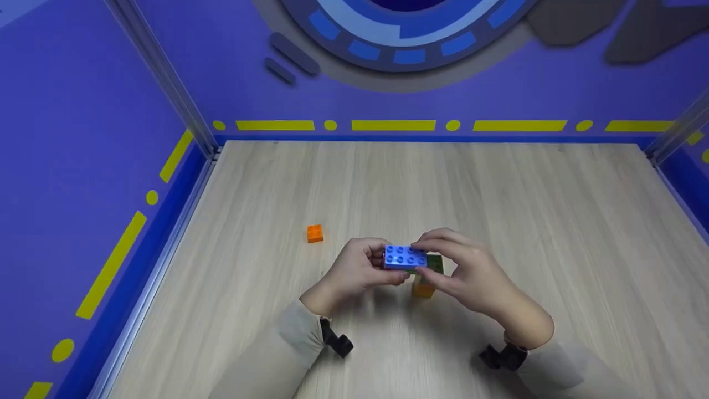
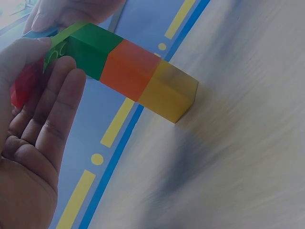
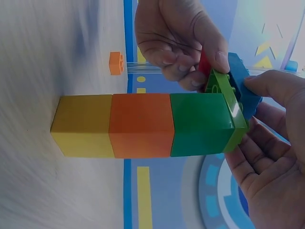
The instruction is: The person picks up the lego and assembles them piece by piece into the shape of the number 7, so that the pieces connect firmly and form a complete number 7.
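Observation:
A tower of toy building bricks stands between the hands: a yellow brick (image 3: 86, 126) lowest, then an orange brick (image 3: 142, 126) and a green brick (image 3: 202, 124). Across its top lies a light green brick (image 3: 235, 112), reaching out toward the left hand. My left hand (image 1: 357, 263) grips a red brick (image 2: 27, 85) at that overhanging end, its thumb by the light green edge. The red brick is mostly hidden by fingers. With thumb and fingers, my right hand (image 1: 465, 266) pinches a blue eight-stud brick (image 1: 400, 257), which sits over the light green one.
A loose orange brick (image 1: 314, 233) lies on the wooden table (image 1: 266, 188), left of and beyond the hands. Blue panels with yellow markings (image 1: 393, 125) wall in the back and sides. Black wrist straps (image 1: 337, 339) sit on both wrists.

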A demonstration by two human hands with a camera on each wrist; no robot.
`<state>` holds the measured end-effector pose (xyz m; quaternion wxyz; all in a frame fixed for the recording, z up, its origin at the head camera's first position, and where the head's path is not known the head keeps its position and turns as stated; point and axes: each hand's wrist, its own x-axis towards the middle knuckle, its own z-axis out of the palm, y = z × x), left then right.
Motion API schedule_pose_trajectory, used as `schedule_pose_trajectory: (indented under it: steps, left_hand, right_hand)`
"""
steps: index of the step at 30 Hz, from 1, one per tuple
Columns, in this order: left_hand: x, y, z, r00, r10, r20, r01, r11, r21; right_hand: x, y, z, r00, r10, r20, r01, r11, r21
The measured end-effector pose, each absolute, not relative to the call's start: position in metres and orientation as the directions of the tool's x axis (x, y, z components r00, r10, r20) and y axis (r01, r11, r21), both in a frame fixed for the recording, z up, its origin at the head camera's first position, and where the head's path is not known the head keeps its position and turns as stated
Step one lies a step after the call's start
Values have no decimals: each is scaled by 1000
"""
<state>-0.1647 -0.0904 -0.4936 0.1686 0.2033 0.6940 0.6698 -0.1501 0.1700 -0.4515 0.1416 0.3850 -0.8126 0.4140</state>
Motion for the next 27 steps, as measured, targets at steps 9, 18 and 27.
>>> schedule_pose_trajectory:
  steps: [9,18,27]
  left_hand:
    - [-165,-91,-492,-848,530,15,-5,-36,999]
    - [-164,-92,-485,-844,531,-77,-129,-60,990]
    - [-163,-91,-478,-851,511,-121,-164,-40,986]
  right_hand:
    - [-148,169,-458,-628,-511,586,-778,397,-487]
    - [-145,169,-462,-513,-551,658,-840,481,-251]
    - [-145,171,-465,-447,-594,668,-863,483,-148]
